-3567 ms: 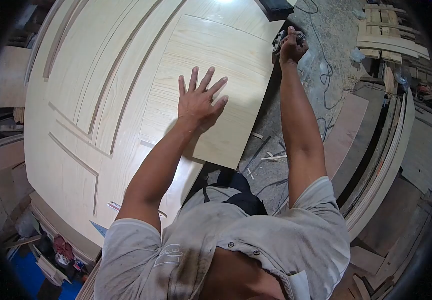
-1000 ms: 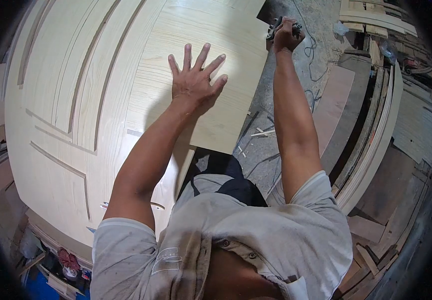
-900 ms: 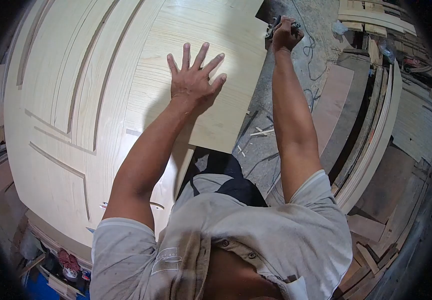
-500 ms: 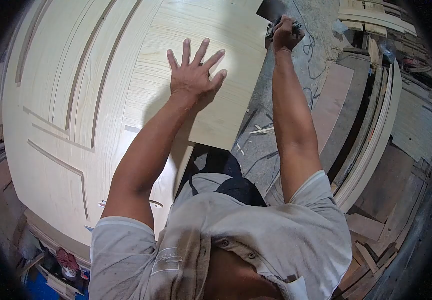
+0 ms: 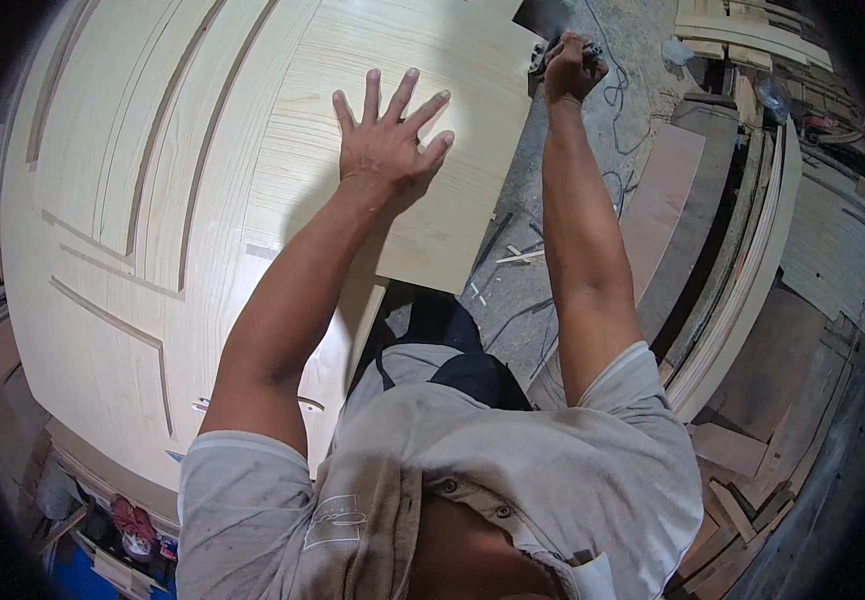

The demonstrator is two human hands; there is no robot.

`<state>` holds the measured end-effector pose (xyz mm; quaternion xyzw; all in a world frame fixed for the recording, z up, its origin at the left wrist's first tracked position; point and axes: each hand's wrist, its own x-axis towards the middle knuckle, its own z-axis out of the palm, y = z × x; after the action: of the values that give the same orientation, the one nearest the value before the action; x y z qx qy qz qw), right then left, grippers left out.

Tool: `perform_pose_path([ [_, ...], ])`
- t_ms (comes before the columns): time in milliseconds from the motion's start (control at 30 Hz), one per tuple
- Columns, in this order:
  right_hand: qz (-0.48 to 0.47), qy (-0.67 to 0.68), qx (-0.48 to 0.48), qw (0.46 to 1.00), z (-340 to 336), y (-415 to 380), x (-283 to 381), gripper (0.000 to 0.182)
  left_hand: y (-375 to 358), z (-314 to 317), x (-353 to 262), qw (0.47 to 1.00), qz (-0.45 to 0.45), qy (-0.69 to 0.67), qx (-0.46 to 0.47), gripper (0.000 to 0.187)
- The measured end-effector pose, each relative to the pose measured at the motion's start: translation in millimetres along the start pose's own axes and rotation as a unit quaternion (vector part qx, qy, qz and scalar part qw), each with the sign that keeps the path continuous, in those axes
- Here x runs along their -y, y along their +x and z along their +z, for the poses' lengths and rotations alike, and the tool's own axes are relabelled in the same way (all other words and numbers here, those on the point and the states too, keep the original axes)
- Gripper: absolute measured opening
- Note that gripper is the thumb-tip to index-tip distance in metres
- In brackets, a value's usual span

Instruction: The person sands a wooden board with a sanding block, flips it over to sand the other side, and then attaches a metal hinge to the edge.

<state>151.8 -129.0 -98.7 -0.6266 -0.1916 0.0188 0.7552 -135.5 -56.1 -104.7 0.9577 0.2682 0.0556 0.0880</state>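
Note:
My left hand [image 5: 382, 145] lies flat with its fingers spread on a pale wood-grained board [image 5: 432, 230]. Under that board is a large pale door panel [image 5: 92, 290] with raised straight mouldings. At the board's far right edge, my right hand [image 5: 574, 78] is wrapped round a dark power tool [image 5: 537, 62]. The hand hides most of the tool, so its exact kind does not show. A greyish blur hangs just beyond it.
A dark cord [image 5: 620, 98] curls over the concrete floor [image 5: 522, 290], where thin wood offcuts [image 5: 520, 256] lie. Long boards and mouldings [image 5: 732, 290] are stacked to the right. A door handle [image 5: 310, 404] lies near my left elbow.
Both hands keep their places, the left flat on the board and the right at its edge with the tool. The view has shifted very slightly.

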Motion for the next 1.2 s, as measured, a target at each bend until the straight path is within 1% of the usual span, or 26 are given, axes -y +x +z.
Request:
perform_pose_path([
  [33,0.0,0.0,0.001,1.0,-1,1,-1,0.025,0,0,0,1.0,0.0,-0.003,0.003,0.065],
  [100,0.01,0.077,0.01,0.997,-2,4,-7,0.024,-1,-2,-1,1.0,0.0,-0.005,0.005,0.065],
  [133,0.011,0.077,0.011,0.997,-4,5,-10,0.024,-2,-3,-1,1.0,-0.001,-0.002,0.004,0.064],
  [200,0.053,0.122,0.001,0.991,-5,6,-10,0.023,-2,-6,-2,1.0,-0.002,0.001,0.002,0.064],
  [233,0.053,0.121,0.002,0.991,-5,7,-11,0.023,-1,-7,-3,1.0,-0.004,-0.002,0.004,0.064],
  [300,0.024,0.055,-0.004,0.998,-4,8,-15,0.023,-1,-6,-3,1.0,-0.005,-0.005,0.006,0.063],
  [433,0.047,0.011,0.007,0.999,-3,-3,-2,0.024,-1,-7,-1,1.0,-0.003,-0.014,0.013,0.063],
  [500,0.076,0.113,0.0,0.991,-9,-8,-1,0.023,-3,-9,-4,1.0,-0.002,-0.022,0.008,0.063],
  [533,0.075,0.112,0.0,0.991,-11,-9,-1,0.023,-3,-9,-4,1.0,0.0,-0.02,0.001,0.063],
  [600,-0.004,-0.034,0.03,0.999,-10,-14,0,0.025,-4,-10,-4,1.0,0.001,-0.019,-0.005,0.063],
  [633,-0.005,-0.035,0.031,0.999,-7,-14,0,0.025,-3,-11,-4,1.0,0.002,-0.016,-0.006,0.062],
  [700,-0.002,0.035,-0.035,0.999,0,-16,-1,0.025,-4,-11,-3,1.0,0.002,-0.013,-0.006,0.062],
  [733,-0.002,0.035,-0.035,0.999,0,-17,1,0.025,-4,-11,-3,1.0,0.0,-0.013,-0.003,0.061],
  [800,-0.046,-0.049,0.011,0.998,-4,-17,3,0.025,-4,-12,-4,1.0,-0.003,-0.014,0.0,0.06],
  [933,-0.035,-0.033,0.006,0.999,-1,-32,16,0.024,-5,-16,-4,1.0,-0.001,-0.016,0.002,0.06],
  [1000,0.002,-0.016,-0.016,1.0,2,-40,26,0.027,-5,-18,-5,1.0,0.001,-0.016,0.002,0.059],
  [1033,0.001,-0.015,-0.015,1.0,2,-41,24,0.027,-5,-19,-5,1.0,0.001,-0.017,0.009,0.059],
  [1100,-0.003,0.033,0.0,0.999,-4,-43,16,0.028,-5,-21,-4,1.0,0.002,-0.018,0.015,0.059],
  [1133,-0.003,0.032,0.0,0.999,-8,-43,12,0.028,-6,-21,-5,1.0,0.002,-0.014,0.011,0.058],
  [1200,-0.015,-0.043,-0.013,0.999,-9,-48,14,0.028,-8,-20,-6,1.0,0.003,-0.011,0.007,0.058],
])
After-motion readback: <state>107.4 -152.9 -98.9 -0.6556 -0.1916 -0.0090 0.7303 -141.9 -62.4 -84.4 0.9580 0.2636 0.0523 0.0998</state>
